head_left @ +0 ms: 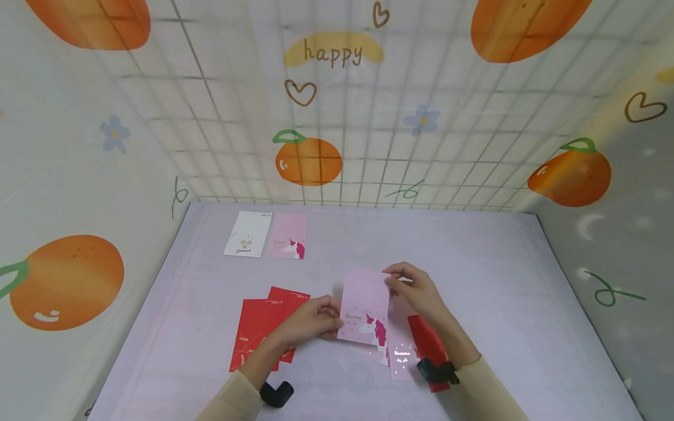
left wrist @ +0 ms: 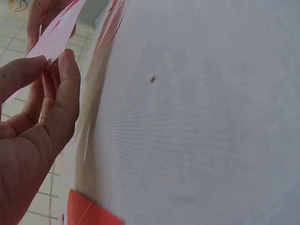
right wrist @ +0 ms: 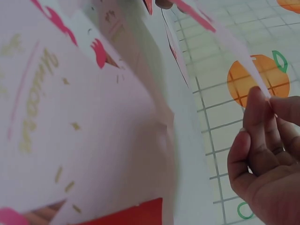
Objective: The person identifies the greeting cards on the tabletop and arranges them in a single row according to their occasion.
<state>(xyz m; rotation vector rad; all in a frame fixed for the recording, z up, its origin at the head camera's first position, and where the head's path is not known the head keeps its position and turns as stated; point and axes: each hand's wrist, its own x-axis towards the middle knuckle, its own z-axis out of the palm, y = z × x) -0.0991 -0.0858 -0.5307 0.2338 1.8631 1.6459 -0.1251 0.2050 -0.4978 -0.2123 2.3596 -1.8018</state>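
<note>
Both hands hold a pink unicorn card point(head_left: 363, 301) above the table, its printed face toward the head camera. My left hand point(head_left: 314, 318) pinches the lower left edge between thumb and fingers, as the left wrist view shows on the pink card point(left wrist: 58, 35). At the upper right corner, my right hand point(head_left: 416, 289) pinches it with thumb and forefinger; the right wrist view shows these fingers point(right wrist: 258, 112) on the thin card edge. Below the held card lie more pink unicorn cards point(head_left: 401, 356), partly covered by it. A red card point(head_left: 429, 342) lies partly under the right forearm.
Two overlapping red cards point(head_left: 255, 327) lie beside the left forearm. Farther back on the table point(head_left: 447, 240) are a white card with a diamond print point(head_left: 247, 234) and another pink unicorn card point(head_left: 288, 235), side by side. A curtain printed with oranges point(head_left: 310, 162) hangs behind the table.
</note>
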